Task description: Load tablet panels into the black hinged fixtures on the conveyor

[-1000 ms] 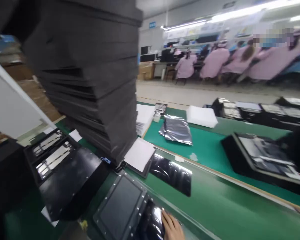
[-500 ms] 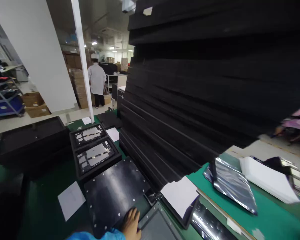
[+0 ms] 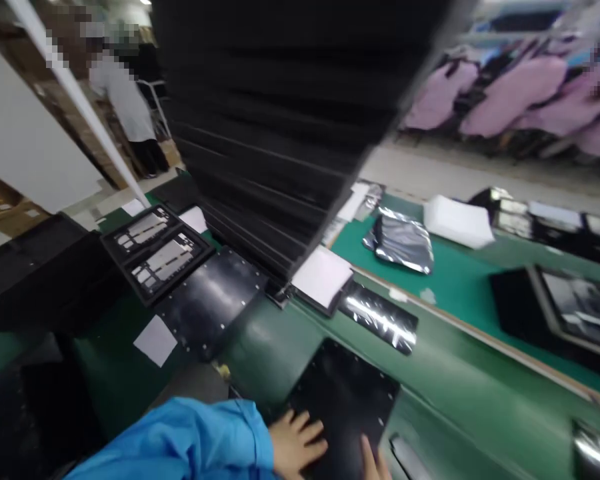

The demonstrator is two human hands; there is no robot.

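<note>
My left hand (image 3: 298,445), in a blue sleeve, lies with its fingers spread on the left edge of a black plate (image 3: 345,400) with small pale dots along its rim. At the bottom edge, my right hand (image 3: 374,461) shows only some fingers, stretched out over the same plate. A second dotted black plate (image 3: 213,297) lies farther back on the green table. Beside it is a black tray (image 3: 205,248) holding two flat devices with silvery parts. A slim grey object (image 3: 409,460) is right of my right hand.
A tall stack of black trays (image 3: 280,120) leans across the upper middle. White sheets (image 3: 323,275), a silvery bag (image 3: 403,240) and a black box (image 3: 523,313) lie around the green table. People in pink (image 3: 515,93) and one in white (image 3: 125,97) are behind.
The view has swung right and down. My left hand has moved off the farther plate's edge and now lies on the nearer one. My right hand's fingers have come into view.
</note>
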